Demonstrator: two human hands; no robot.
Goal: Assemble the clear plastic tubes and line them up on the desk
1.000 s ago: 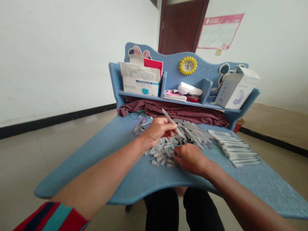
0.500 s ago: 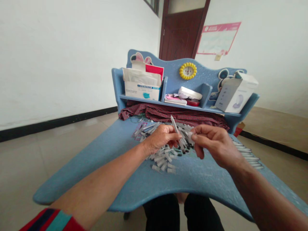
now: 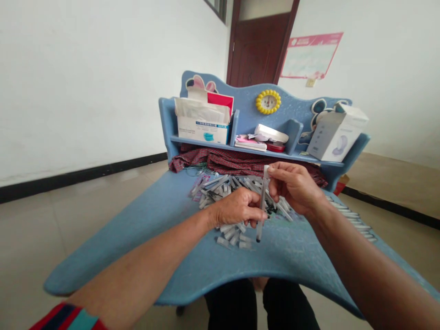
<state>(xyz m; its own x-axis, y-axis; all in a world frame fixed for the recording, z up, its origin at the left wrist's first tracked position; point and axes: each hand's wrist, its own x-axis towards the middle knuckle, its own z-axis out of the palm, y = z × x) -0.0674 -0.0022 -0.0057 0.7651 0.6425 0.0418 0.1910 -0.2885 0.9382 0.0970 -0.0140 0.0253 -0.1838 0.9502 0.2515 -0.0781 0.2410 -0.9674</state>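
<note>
My left hand (image 3: 240,207) pinches a clear pen (image 3: 260,222) with a dark lower end, held nearly upright over the table. At the pen's upper end, my right hand (image 3: 292,183) grips a whitish pen cap (image 3: 266,171) between thumb and fingers. The cap is at the tip; how far it sits over it I cannot tell. Behind and below the hands lies a heap of pen barrels (image 3: 220,183), partly hidden by my left hand. Loose pen caps (image 3: 233,236) lie in front of it. A row of pens (image 3: 350,217) lies at the right, partly behind my right forearm.
The blue table (image 3: 137,229) has a curved front edge. Along its back lies a checked cloth (image 3: 233,160) under a shelf (image 3: 213,141). On the shelf stand a mask box (image 3: 202,129), a stack of papers (image 3: 250,144) and a white box (image 3: 337,135).
My right hand has moved up and left, bringing the cap onto the pen's upper end. My left hand has shifted slightly right and down, and the pen is now more upright.
</note>
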